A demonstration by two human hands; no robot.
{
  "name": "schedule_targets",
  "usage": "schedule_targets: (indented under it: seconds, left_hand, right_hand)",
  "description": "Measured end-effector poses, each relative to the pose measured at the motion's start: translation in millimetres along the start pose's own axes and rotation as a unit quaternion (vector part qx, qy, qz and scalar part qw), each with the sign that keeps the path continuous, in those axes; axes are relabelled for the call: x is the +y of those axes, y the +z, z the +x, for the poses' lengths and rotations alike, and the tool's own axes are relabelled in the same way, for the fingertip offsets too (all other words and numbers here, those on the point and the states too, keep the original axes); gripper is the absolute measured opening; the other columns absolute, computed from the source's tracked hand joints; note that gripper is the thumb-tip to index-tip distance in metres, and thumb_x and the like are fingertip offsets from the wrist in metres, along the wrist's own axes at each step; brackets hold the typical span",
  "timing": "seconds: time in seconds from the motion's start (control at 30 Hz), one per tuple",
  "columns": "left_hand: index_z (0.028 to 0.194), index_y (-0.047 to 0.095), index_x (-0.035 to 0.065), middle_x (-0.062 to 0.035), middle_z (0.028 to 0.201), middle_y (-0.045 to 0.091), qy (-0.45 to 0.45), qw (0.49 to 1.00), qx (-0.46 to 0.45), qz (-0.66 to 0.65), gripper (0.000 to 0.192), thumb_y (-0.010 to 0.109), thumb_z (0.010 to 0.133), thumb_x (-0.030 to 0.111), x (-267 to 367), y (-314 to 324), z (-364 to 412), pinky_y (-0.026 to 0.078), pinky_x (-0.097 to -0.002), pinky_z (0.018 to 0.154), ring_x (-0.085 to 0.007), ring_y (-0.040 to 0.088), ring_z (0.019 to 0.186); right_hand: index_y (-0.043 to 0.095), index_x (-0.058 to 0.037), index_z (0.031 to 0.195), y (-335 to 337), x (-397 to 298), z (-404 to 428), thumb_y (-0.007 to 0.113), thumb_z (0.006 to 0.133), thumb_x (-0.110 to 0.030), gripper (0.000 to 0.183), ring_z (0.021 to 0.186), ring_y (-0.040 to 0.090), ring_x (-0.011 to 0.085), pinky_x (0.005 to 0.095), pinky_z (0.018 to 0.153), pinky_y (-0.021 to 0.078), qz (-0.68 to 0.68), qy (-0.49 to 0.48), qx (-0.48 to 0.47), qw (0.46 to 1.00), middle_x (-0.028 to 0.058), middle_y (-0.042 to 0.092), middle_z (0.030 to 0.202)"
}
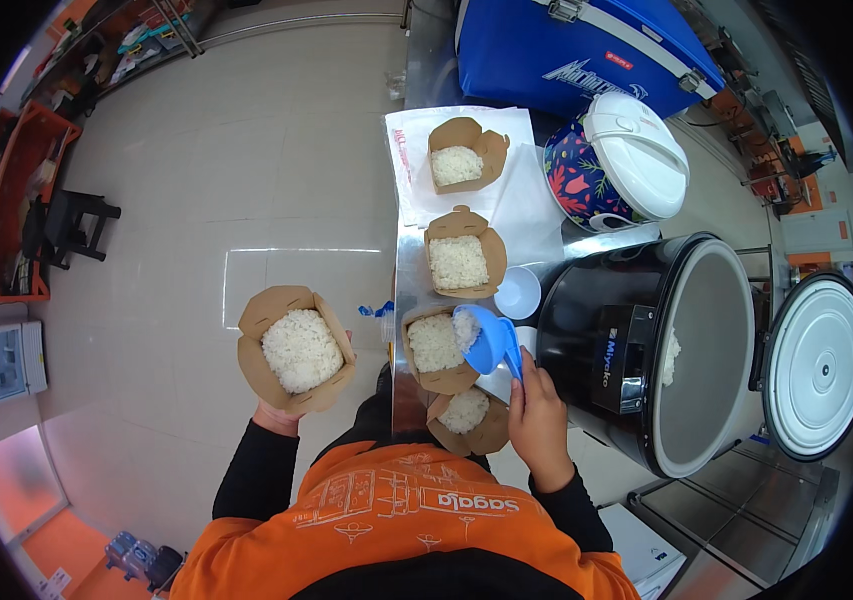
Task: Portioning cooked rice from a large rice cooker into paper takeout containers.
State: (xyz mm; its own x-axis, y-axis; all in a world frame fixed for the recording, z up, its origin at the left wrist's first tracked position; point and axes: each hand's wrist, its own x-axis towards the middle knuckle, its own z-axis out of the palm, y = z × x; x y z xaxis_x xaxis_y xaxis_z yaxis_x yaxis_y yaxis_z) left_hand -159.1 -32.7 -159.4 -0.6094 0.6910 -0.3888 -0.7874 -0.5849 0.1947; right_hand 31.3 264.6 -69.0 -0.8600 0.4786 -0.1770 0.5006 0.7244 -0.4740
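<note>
My left hand [280, 417] holds up a brown kraft paper box [252, 324] from beneath, its flaps spread and white rice [302, 351] inside. Most of that hand is hidden under the box. In my right hand [539, 420] is the handle of a blue plastic scoop [488, 352] with some rice in its bowl. The scoop hangs over the edge of another open rice box [458, 380] on the metal table. Close by my body sits a further box of rice [490, 433], partly overlapped. Two more rice boxes [497, 259] [492, 154] stand farther along the table.
A large black rice cooker [591, 300] with its lid [813, 367] swung back holds rice at my right. A white bowl [518, 292] is beside it. Beyond stand a floral rice container [572, 176] with a white lid and a blue cooler box [516, 60]. White paper [524, 187] covers part of the table.
</note>
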Motion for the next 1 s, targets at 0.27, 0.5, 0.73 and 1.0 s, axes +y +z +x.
schedule_targets:
  seconds: [0.27, 0.5, 0.73, 1.0]
  left_hand:
    - [0.152, 0.042, 0.0139, -0.0083, 0.140, 0.057, 0.000, 0.999, 0.001, -0.052, 0.075, 0.052, 0.096, 0.062, -1, 7, -2, 0.036, -0.0567, 0.116, -0.0332, 0.046, 0.137]
    - [0.153, 0.042, 0.0137, -0.0080, 0.139, 0.058, 0.005, 1.000, 0.005, -0.021, 0.075, 0.052, 0.096, 0.062, -5, 8, -9, 0.036, -0.0569, 0.116, -0.0333, 0.046, 0.138]
    - [0.149, 0.044, 0.0110, -0.0174, 0.146, 0.052, 0.025, 0.999, 0.029, -0.007, 0.075, 0.047, 0.097, 0.064, -21, -22, -1, 0.037, -0.0601, 0.116, -0.0440, 0.046, 0.137]
    - [0.145, 0.051, 0.0158, -0.0095, 0.142, 0.059, -0.036, 0.998, -0.022, -0.035, 0.070, 0.039, 0.099, 0.067, -59, -27, 28, 0.046, -0.0554, 0.109, -0.0316, 0.059, 0.128]
  right_hand:
    - [0.052, -0.0073, 0.144, 9, -6, -1, 0.056, 0.099, -0.010, 0.046, 0.079, 0.066, 0.0388, 0.0460, 0.069, 0.0555, -0.051, -0.041, 0.006, 0.998, 0.0175, 0.061, 0.100]
    - [0.048, -0.0090, 0.147, 21, 9, -1, 0.058, 0.097, -0.012, 0.051, 0.084, 0.068, 0.0406, 0.0482, 0.068, 0.0562, 0.030, -0.049, 0.041, 0.997, 0.0194, 0.064, 0.100]
    - [0.057, -0.0068, 0.137, 20, -26, 0, 0.059, 0.097, -0.013, 0.041, 0.076, 0.070, 0.0365, 0.0448, 0.065, 0.0570, -0.084, -0.054, 0.027, 0.995, 0.0170, 0.067, 0.098]
    - [0.062, -0.0041, 0.131, 49, -27, 18, 0.060, 0.095, -0.017, 0.038, 0.068, 0.070, 0.0330, 0.0419, 0.058, 0.0569, -0.216, -0.109, 0.021, 0.970, 0.0141, 0.067, 0.095]
